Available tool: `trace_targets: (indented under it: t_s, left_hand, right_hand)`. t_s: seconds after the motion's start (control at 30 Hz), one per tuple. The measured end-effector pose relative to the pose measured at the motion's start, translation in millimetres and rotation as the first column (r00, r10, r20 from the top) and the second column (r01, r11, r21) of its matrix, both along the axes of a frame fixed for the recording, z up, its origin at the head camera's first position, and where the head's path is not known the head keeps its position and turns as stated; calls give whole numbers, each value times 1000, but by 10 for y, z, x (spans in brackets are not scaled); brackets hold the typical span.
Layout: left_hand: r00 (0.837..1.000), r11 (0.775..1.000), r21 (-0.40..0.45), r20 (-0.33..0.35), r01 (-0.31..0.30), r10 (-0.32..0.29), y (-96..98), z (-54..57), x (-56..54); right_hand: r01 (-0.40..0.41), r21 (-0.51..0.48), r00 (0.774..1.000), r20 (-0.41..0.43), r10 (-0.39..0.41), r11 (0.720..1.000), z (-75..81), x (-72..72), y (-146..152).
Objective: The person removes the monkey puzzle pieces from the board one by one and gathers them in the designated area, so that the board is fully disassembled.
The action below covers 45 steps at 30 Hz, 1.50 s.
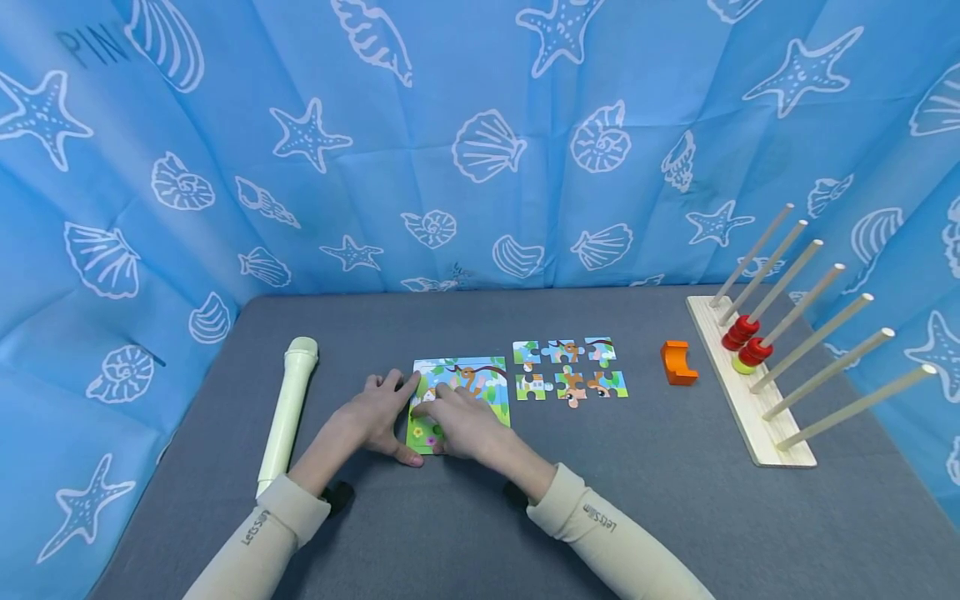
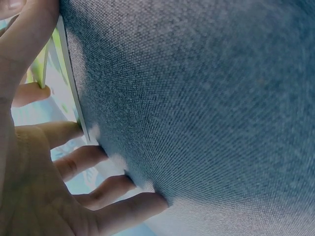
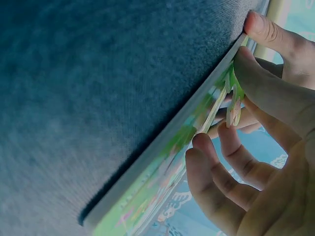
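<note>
A jigsaw puzzle board (image 1: 495,383) with a bright cartoon animal picture lies flat on the grey table. At its left edge is my left hand (image 1: 375,415), fingers spread along the side and thumb by the lower left corner. In the left wrist view, the fingertips (image 2: 160,199) rest on the cloth, right at the board's edge. Over the board's lower left part, my right hand (image 1: 467,423) pinches a green puzzle piece (image 3: 236,105) between thumb and fingers. That piece is tilted up from the picture, and the hand mostly hides it in the head view.
Several loose puzzle pieces (image 1: 570,383) lie in two rows right of the board. Farther right are an orange arched block (image 1: 678,364) and a wooden peg rack (image 1: 780,446) with red and yellow-green beads. A pale green toy microphone (image 1: 288,408) lies left of my left hand.
</note>
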<state>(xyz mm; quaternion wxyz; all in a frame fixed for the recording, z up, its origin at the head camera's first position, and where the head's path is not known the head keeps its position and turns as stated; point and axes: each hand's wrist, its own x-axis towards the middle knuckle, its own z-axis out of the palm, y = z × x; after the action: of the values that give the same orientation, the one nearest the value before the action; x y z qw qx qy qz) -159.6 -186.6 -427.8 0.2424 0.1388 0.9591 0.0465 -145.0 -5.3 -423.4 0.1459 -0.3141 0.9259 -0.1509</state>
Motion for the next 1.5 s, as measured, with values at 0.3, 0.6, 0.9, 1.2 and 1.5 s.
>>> trace_targets:
  t_s: [0.3, 0.6, 0.9, 1.2, 1.5]
  left_hand:
    - [1000, 1000, 0, -8, 6, -6, 1, 0, 3]
    - [1000, 1000, 1, -9, 7, -7, 6, -6, 5]
    - [1000, 1000, -11, 4, 8, -8, 10, -3, -4]
    - [1000, 1000, 0, 27, 1, -1, 3, -4, -13]
    - [1000, 1000, -6, 24, 4, -4, 11, 14, 0]
  right_hand:
    - [1, 45, 999, -51, 1, 999, 30, 18, -37]
    - [-16, 77, 994, -106, 24, 997, 42, 35, -35]
    - [-32, -18, 997, -75, 30, 999, 110, -19, 196]
    - [-2, -50, 999, -35, 1, 999, 217, -100, 666]
    - [19, 32, 999, -38, -18, 999, 241, -109, 1073]
